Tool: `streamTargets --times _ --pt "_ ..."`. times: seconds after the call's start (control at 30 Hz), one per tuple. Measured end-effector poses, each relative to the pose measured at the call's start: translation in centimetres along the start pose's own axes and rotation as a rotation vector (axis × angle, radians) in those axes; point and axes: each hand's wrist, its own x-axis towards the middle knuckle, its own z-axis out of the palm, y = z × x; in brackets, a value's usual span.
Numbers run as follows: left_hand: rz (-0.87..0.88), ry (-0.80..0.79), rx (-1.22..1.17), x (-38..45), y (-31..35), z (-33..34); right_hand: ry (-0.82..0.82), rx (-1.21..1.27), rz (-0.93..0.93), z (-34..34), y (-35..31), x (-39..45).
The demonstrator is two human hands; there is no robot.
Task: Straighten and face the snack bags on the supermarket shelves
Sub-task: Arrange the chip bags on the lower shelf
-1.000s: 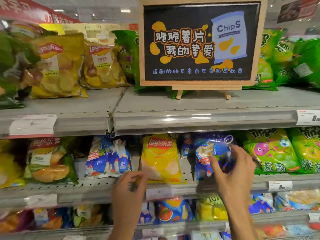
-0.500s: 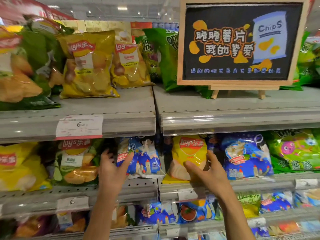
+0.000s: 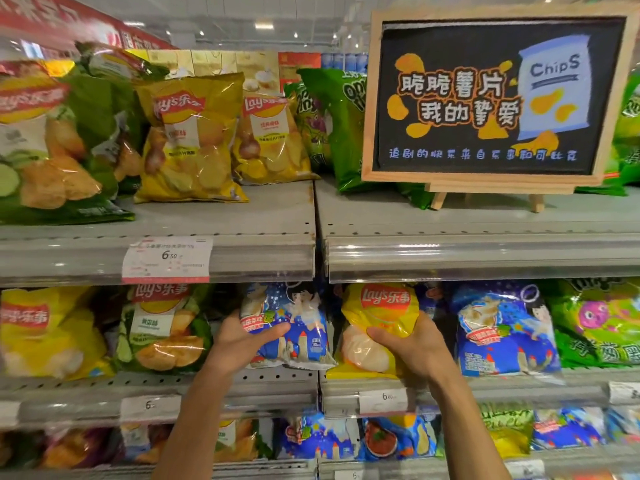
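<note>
Bags fill the middle shelf (image 3: 242,382), and going along it from the left there is a yellow Lay's bag (image 3: 45,334), then a green cucumber-flavour bag (image 3: 162,327) standing fairly square to the aisle. Next comes the blue bag (image 3: 294,327), which the person's left hand (image 3: 242,341) grips at its lower left, thumb across the front and fingers curled behind; it leans a little to one side. Just beside it, across the shelf joint, the right hand (image 3: 412,344) grasps the small yellow Lay's bag (image 3: 377,320) around its middle, crumpling the foil, with its bottom edge resting at the shelf lip. Further right a second blue bag (image 3: 502,327) and a bright green bag (image 3: 595,323) sit untouched. Both held bags look mid-adjustment, I'd say: the next move calls for setting each upright, labels facing out, flush with the front edge, and easing the squeeze so the yellow one isn't left dented.
</note>
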Motion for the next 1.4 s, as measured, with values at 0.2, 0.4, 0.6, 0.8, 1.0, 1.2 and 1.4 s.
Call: streamTargets --times 0.2,0.4,0.6,0.8,1.0,1.2,1.4 --pt "0.061 0.103 -0.051 -1.1 -0.1 0.2 0.100 -0.098 -0.056 -0.4 -1.1 -0.8" --pt "0.159 0.167 -0.110 -2.2 0.4 1.2 0.197 -0.052 -0.091 -3.5 -1.3 -2.9" --pt "0.199 0.066 -0.131 -3.0 0.7 7.3 0.300 0.012 -0.071 -7.5 2.0 -6.2" --pt "0.204 -0.004 -0.095 -2.8 1.3 13.3 0.382 0.053 -0.049 -11.9 5.7 -8.7" --pt "0.186 -0.041 -0.150 -3.0 1.5 16.5 0.416 0.091 -0.076 -14.0 7.8 -10.3" --pt "0.154 -0.072 0.003 -3.1 2.0 17.1 0.378 0.089 -0.088 -14.1 8.6 -10.9" --pt "0.178 -0.165 0.179 -4.1 1.5 14.7 0.333 0.085 -0.104 -11.7 7.3 -11.6"
